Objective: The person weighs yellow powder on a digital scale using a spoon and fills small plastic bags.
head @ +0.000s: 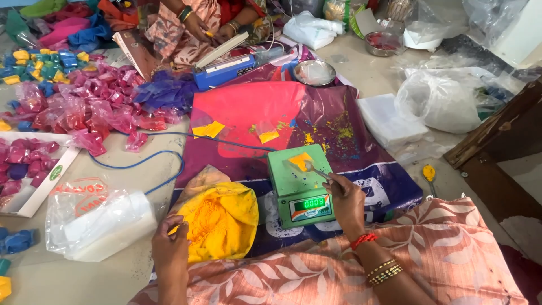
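My right hand (345, 199) holds a metal spoon (315, 169) whose bowl reaches over a small clear pouch of yellow powder (299, 161). The pouch lies on a green digital scale (298, 186) with a lit display. My left hand (170, 240) grips the left edge of an open bag of yellow powder (221, 217) beside the scale. Two more small pouches with yellow powder (209, 130) (267, 135) lie farther back on the red and purple mat (339, 121).
Heaps of pink, blue and yellow filled pouches (84, 104) cover the left. A stack of clear bags (104, 223) lies near left. Another person's hands (206, 28) work at a blue heat sealer (226, 68). A steel bowl (314, 72), white bags (440, 101) and a yellow-tipped spoon (430, 174) are on the right.
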